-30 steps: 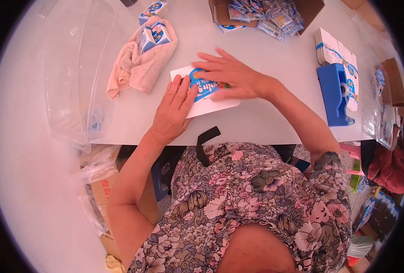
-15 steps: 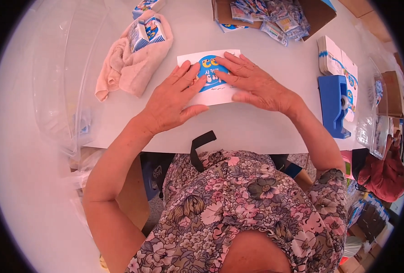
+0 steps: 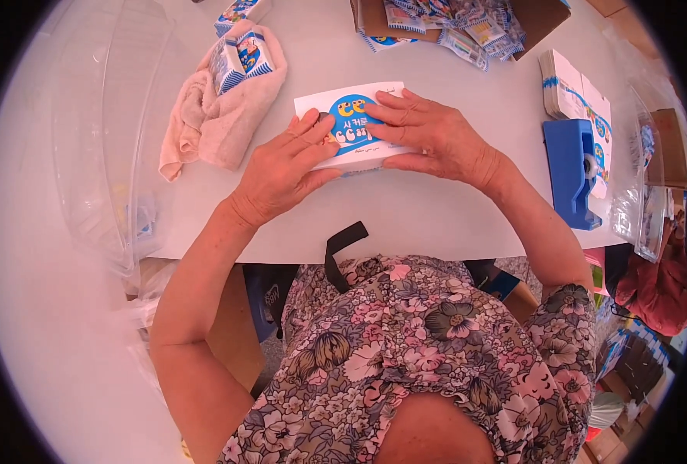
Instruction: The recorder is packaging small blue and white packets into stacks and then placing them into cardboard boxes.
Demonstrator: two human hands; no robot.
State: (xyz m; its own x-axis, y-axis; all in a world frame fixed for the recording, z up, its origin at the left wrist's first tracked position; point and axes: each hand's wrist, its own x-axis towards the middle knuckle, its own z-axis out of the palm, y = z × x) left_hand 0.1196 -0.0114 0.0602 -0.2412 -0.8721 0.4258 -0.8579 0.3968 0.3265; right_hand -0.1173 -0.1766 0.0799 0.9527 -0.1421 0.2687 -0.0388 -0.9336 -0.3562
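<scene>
A small white carton (image 3: 354, 125) with a blue oval print lies on the white table in front of me. Its front side shows a little thickness below the top face. My left hand (image 3: 285, 168) holds its left end, fingers over the top and thumb at the near edge. At the opposite end my right hand (image 3: 436, 141) grips it the same way, with the fingers across the top and the thumb along the front side. The underside of the carton is hidden.
A pink towel (image 3: 200, 131) with small blue-and-white packs (image 3: 252, 56) lies back left. An open cardboard box (image 3: 540, 27) of small wrapped packets (image 3: 467, 48) stands at the back. Right are a blue tape dispenser (image 3: 569, 174) and flat stacked cartons (image 3: 564, 89). Clear plastic covers (image 3: 100, 131) line the left.
The carton looked flat under both hands; now it stands up with its front side showing. My hands have come to grip its two ends.
</scene>
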